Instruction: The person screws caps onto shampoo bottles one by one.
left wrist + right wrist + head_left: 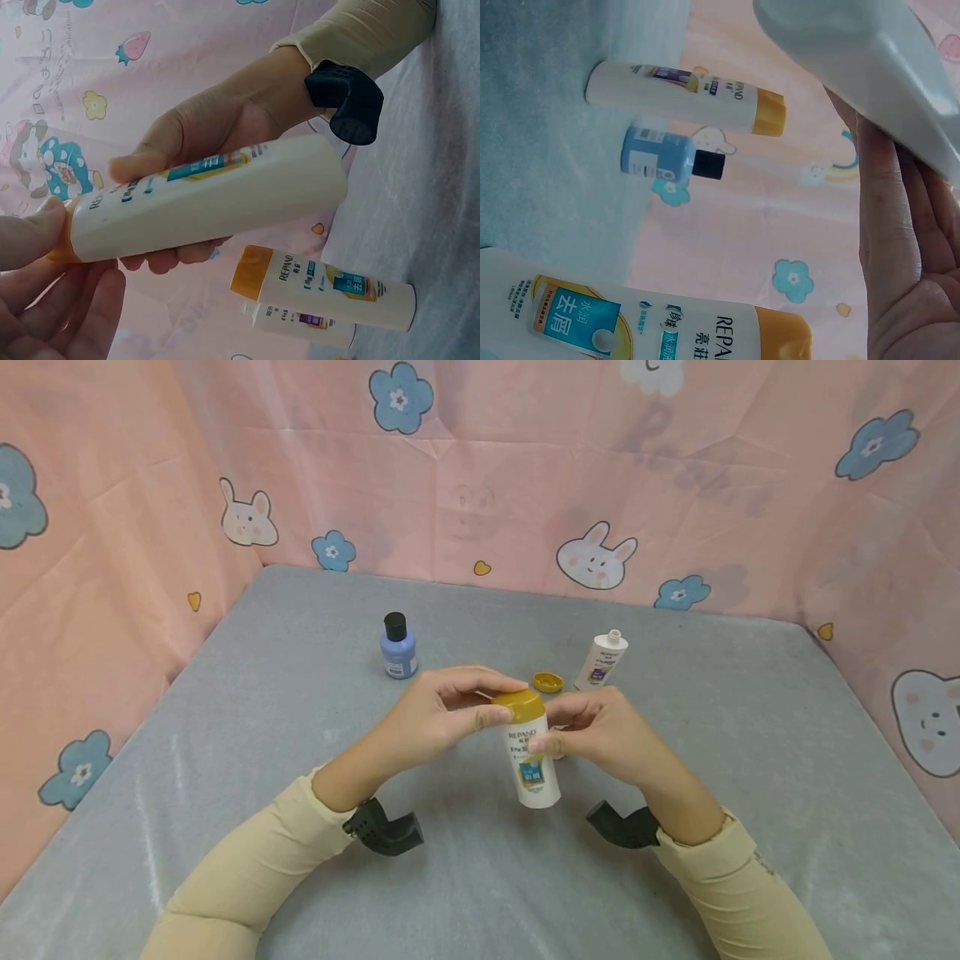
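A white shampoo bottle [538, 789] with a gold cap and a teal label is held above the table, slightly tilted. My left hand [438, 708] pinches its gold cap [66, 236] between thumb and fingers. My right hand [611, 737] grips the bottle's body, thumb on the label side and fingers behind. Just past the right hand shows another gold cap [548, 682]; what lies beneath it is hidden in the head view. A second teal-labelled bottle [349, 294] stands close behind the held one in the left wrist view.
A blue bottle [398, 650] with a black cap stands back left. Back right is a capless white bottle [600, 662] with a purple label. The right wrist view shows a gold-capped, purple-labelled bottle [671, 96]. Printed pink cloth [495, 477] borders the grey table [480, 893].
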